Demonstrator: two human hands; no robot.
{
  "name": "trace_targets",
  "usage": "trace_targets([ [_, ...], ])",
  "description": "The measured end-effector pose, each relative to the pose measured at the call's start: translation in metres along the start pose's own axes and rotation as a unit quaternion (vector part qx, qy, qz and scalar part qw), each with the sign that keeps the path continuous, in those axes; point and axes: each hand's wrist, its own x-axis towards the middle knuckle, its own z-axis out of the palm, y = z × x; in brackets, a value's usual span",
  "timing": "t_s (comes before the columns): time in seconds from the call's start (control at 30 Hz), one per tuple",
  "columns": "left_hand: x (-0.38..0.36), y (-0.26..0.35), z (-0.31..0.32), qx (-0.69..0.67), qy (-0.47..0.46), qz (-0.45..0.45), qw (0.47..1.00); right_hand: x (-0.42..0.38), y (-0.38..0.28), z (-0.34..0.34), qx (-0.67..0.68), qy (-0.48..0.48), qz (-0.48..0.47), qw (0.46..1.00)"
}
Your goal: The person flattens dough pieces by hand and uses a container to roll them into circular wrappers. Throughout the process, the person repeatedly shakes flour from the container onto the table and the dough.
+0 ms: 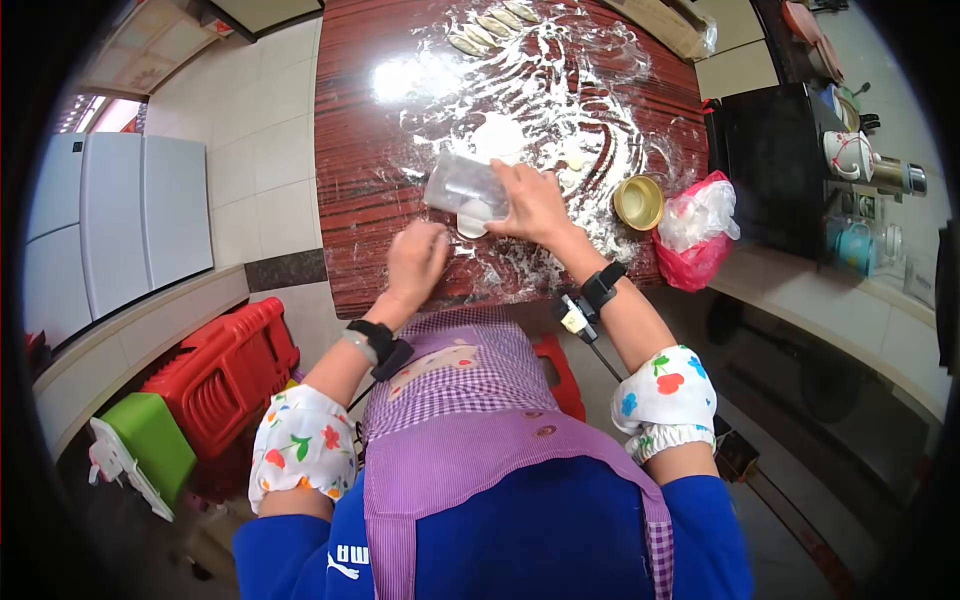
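Observation:
My right hand (532,205) grips a clear plastic container (462,184), which lies tipped on its side just over the table. A round white piece that looks like dough (474,217) shows at the container's lower edge, close to my right fingertips. To the left, my left hand (418,262) is curled closed above the near part of the table, its fingers hiding whatever may be in them. White flour (500,135) is spread over the dark red wood-grain table (360,120) beyond both hands.
A gold-coloured tin (638,203) stands right of my right hand, beside a pink plastic bag (694,262) at the table's right edge. Several long shaped dough pieces (490,28) lie at the far side. Red plastic stools (225,365) are stacked at lower left.

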Motion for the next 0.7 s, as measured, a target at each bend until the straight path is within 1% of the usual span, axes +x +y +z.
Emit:
trace_targets([
  [0.07, 0.014, 0.018, 0.017, 0.02, -0.05, 0.063, 0.997, -0.001, 0.012, 0.004, 0.143, 0.06, 0.094, 0.983],
  [0.1, 0.02, 0.021, 0.026, 0.019, -0.049, 0.064, 0.997, -0.005, 0.009, -0.011, 0.169, 0.083, 0.139, 0.972],
  [0.13, 0.025, 0.024, 0.036, 0.041, -0.052, 0.071, 0.995, -0.01, 0.012, -0.017, 0.166, 0.083, 0.139, 0.973],
  [0.2, 0.03, 0.026, 0.051, 0.06, -0.056, 0.076, 0.994, -0.024, 0.023, -0.024, 0.32, 0.129, 0.222, 0.912],
  [0.23, 0.031, 0.027, 0.055, 0.079, -0.059, 0.081, 0.992, -0.033, 0.031, -0.019, 0.372, 0.131, 0.23, 0.89],
  [0.3, 0.035, 0.022, 0.066, 0.142, -0.05, 0.082, 0.985, -0.049, 0.039, -0.007, 0.374, 0.14, 0.239, 0.885],
  [0.33, 0.035, 0.017, 0.069, 0.142, -0.051, 0.083, 0.985, -0.055, 0.04, -0.004, 0.375, 0.151, 0.248, 0.88],
  [0.4, 0.033, 0.01, 0.068, 0.152, -0.071, 0.087, 0.982, -0.07, 0.038, 0.0, 0.4, 0.139, 0.247, 0.872],
  [0.47, 0.03, 0.008, 0.061, 0.162, -0.078, 0.077, 0.981, -0.081, 0.038, 0.012, 0.428, 0.136, 0.236, 0.862],
  [0.53, 0.031, 0.014, 0.048, 0.152, -0.076, 0.049, 0.984, -0.087, 0.036, 0.02, 0.416, 0.146, 0.241, 0.865],
  [0.57, 0.032, 0.019, 0.043, 0.152, -0.077, 0.049, 0.984, -0.09, 0.036, 0.023, 0.439, 0.141, 0.248, 0.852],
  [0.6, 0.033, 0.024, 0.039, 0.137, -0.065, 0.088, 0.984, -0.091, 0.032, 0.022, 0.463, 0.135, 0.254, 0.838],
  [0.63, 0.035, 0.026, 0.036, 0.122, -0.052, 0.128, 0.983, -0.091, 0.028, 0.021, 0.463, 0.135, 0.253, 0.839],
  [0.7, 0.03, 0.019, 0.049, 0.134, -0.062, 0.115, 0.982, -0.094, 0.021, 0.015, 0.472, 0.116, 0.275, 0.83],
])
